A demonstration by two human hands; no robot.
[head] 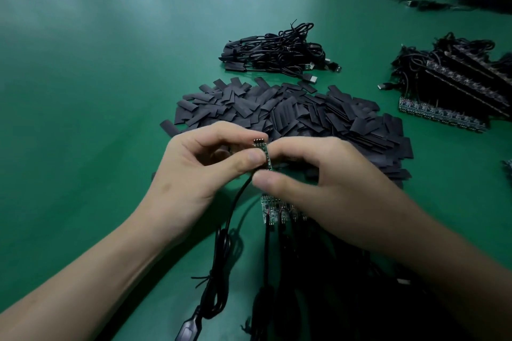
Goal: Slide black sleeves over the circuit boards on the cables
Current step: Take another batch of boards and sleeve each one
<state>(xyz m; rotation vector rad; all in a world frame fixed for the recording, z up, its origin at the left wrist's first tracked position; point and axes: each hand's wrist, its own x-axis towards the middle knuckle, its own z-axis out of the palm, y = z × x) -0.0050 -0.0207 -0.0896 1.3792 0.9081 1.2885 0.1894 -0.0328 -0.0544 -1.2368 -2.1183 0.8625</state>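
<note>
A small green circuit board (265, 153) with gold pins at its top stands nearly upright between my two hands. My left hand (205, 163) pinches its left side with thumb and forefinger. My right hand (313, 174) pinches its lower end and right side. The board's black cable (235, 219) hangs down from it to a bundled coil with a USB plug (188, 327) near the table's front. A large heap of flat black sleeves (291, 111) lies just beyond my hands. No sleeve is visible on the held board.
More boards on cables (274, 210) lie under my right hand. A bundle of sleeved cables (277, 52) sits behind the sleeve heap. Rows of bare boards with cables (454, 86) are stacked at the right. The green table (97, 77) stretches left. Orange stools stand beyond its far edge.
</note>
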